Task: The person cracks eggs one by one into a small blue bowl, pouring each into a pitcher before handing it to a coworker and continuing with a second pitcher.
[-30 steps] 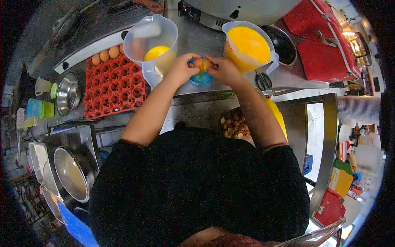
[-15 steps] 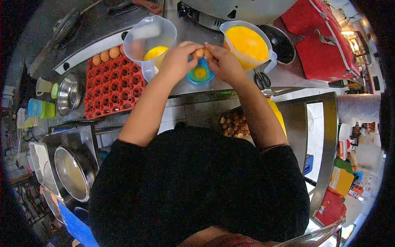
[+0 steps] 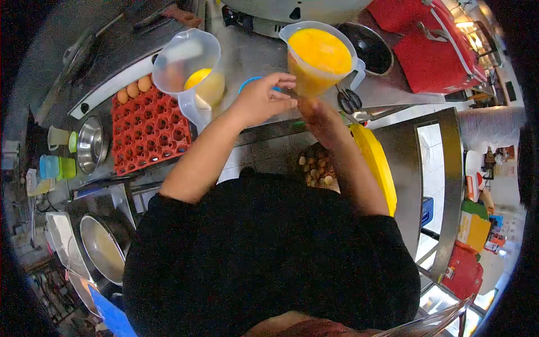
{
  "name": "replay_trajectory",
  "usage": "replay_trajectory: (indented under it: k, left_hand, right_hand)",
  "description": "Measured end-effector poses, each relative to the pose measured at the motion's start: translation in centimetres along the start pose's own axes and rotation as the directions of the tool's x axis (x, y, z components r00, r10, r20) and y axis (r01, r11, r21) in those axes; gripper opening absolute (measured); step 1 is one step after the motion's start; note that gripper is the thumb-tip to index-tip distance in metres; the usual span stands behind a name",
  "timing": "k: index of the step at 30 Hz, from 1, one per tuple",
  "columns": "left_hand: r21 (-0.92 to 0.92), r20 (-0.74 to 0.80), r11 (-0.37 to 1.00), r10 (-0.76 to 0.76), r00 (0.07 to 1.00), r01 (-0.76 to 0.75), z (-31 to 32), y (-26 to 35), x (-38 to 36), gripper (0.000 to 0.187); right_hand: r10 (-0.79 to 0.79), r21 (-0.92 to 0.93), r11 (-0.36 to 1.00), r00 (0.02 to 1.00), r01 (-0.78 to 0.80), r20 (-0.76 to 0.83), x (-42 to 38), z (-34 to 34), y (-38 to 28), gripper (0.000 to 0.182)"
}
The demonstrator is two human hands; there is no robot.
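My left hand is over the near side of a blue bowl, its fingers apart and nothing in them. Close to its right, my right hand is blurred, with its fingers closed round a brown eggshell at the counter's front edge. Behind the right hand stands a clear jug filled with yellow egg. Another jug to the left holds less yellow egg. Below the right hand, a bin holds many broken shells.
A red egg tray with a few brown eggs lies left, beside a steel bowl. Black scissors, a black pan and red bags are right. A yellow object stands beside my right arm.
Both hands have come back from over the blue bowl and moved apart. The left has let go of its shell piece; the right has moved toward the counter edge above the bin.
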State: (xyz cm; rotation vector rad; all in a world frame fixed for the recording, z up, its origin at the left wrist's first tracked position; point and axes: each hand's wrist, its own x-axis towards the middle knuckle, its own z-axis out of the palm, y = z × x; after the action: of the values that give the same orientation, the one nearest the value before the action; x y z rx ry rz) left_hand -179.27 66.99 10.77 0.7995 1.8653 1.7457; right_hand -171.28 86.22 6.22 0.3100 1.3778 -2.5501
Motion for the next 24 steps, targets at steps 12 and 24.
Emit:
replay_trajectory:
  k: [12, 24]
  left_hand:
    - [-0.292, -0.187, 0.954, 0.018, 0.982, -0.073, -5.2, 4.0, -7.4, 0.065]
    - [0.971, -0.175, 0.197, 0.209, 0.962, 0.134, -5.1, 1.3, -15.3, 0.085]
  right_hand:
    - [-0.162, -0.836, 0.496, 0.92, -0.236, -0.356, -8.7, -10.1, 2.0, 0.039]
    - [-0.245, -0.891, 0.388, 0.958, 0.237, 0.148, 4.1, 2.4, 2.8, 0.034]
